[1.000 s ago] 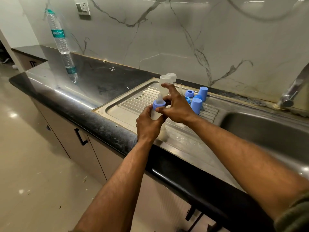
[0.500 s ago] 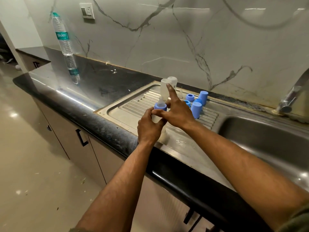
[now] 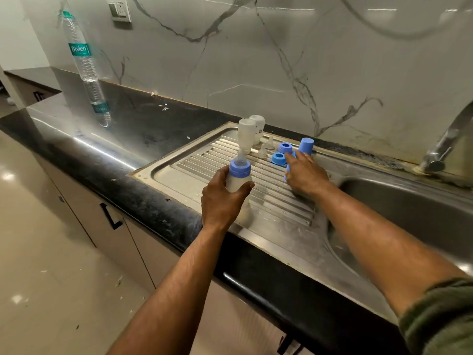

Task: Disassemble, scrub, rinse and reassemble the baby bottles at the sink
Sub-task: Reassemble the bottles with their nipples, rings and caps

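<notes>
1. Your left hand (image 3: 222, 201) grips the frosted baby bottle with the blue collar and clear teat (image 3: 238, 180) upright at the near part of the ribbed steel drainboard (image 3: 194, 165); bare ribs lie to its left.
2. Behind it, two upturned frosted bottle bodies (image 3: 247, 131) and two clear loose teats (image 3: 265, 147) block the back edge.
3. Your right hand (image 3: 305, 174) lies among blue plastic collars (image 3: 279, 158) and a tall blue cap (image 3: 306, 145).
4. The steel basin (image 3: 409, 213) lies open to the right, under the chrome tap (image 3: 445, 144).

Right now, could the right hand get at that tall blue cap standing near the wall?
Probably yes. The right hand lies on the draining board just in front of the tall blue cap, with nothing between them, though it seems already to cover another blue cap.
</notes>
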